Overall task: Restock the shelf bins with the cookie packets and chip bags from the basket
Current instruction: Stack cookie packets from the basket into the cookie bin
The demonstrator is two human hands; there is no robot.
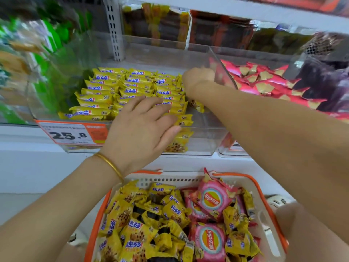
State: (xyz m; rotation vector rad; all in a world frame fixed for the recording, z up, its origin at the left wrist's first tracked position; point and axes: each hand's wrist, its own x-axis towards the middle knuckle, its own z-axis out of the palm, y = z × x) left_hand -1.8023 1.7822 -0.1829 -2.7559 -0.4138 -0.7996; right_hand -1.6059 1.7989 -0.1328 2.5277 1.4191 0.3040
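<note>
White store shelving fills mid-frame, where our left hand (139, 125) lies spread flat on yellow cookie packets (102, 91) rowed in a clear bin (205, 140). We cannot tell whether our blurred right hand (198, 78), at the bin's back right, grips anything. At the bottom, the basket (253, 179) holds more packets and pink chip bags (215, 199).

basket (245, 176) 1 | bangle (111, 165) 1 | chip bags (215, 199) in basket 3+ | cookie packets (136, 226) dozens

orange price tag (72, 133); blurred green bags (51, 33) left.
</note>
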